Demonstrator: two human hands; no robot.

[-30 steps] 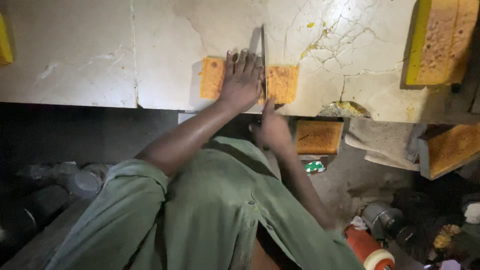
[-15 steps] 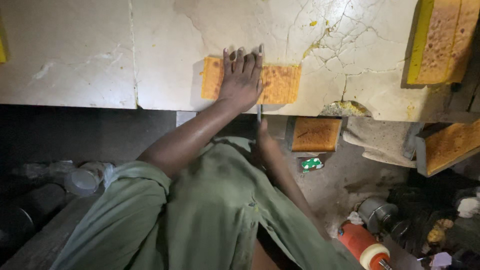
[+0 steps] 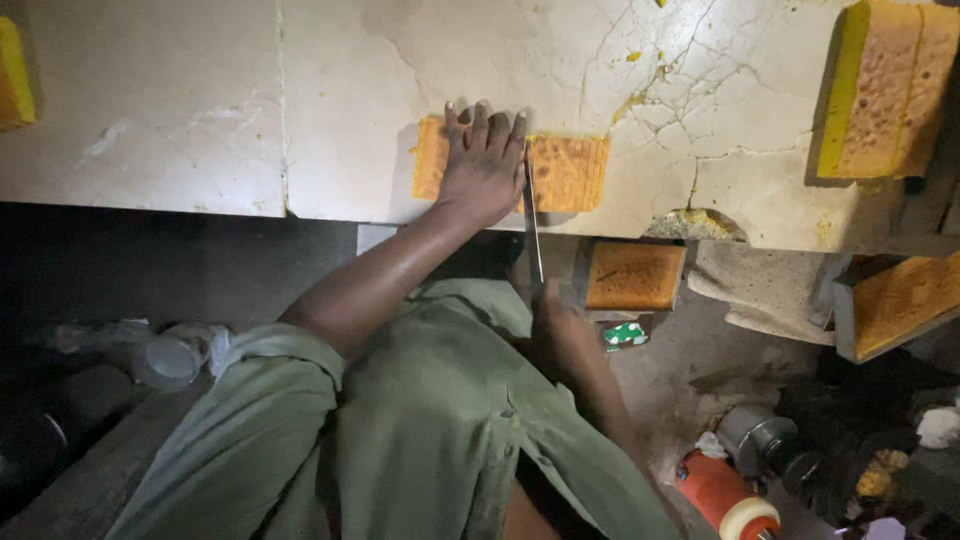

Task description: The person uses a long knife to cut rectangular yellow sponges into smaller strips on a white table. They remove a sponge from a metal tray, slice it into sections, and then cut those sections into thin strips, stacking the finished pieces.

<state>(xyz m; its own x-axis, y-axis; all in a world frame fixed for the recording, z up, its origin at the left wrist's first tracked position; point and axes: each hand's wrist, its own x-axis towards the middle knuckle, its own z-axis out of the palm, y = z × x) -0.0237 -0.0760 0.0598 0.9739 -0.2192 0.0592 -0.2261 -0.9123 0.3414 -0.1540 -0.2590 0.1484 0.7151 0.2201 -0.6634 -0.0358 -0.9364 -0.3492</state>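
My left hand (image 3: 483, 165) lies flat, fingers together, on an orange-yellow sponge slab (image 3: 566, 172) on a cracked white stone worktop (image 3: 200, 100). My right hand (image 3: 562, 335) is below the counter edge, gripping the handle of a long thin knife (image 3: 533, 225). The blade runs up past the counter edge into the slab, right beside my left hand's little finger. The slab's left part (image 3: 430, 160) shows beyond my left hand.
A thick yellow sponge block (image 3: 885, 90) stands at the worktop's far right; another yellow piece (image 3: 14, 70) sits at the left edge. Below the counter lie cut orange slabs (image 3: 634, 275) (image 3: 905, 300), a small green packet (image 3: 625, 336), a red-and-white cylinder (image 3: 725, 495) and a metal can (image 3: 755, 435).
The knife and my right hand have been drawn back toward me, from up on the slab to below the counter edge. My left hand stayed pressed on the slab.
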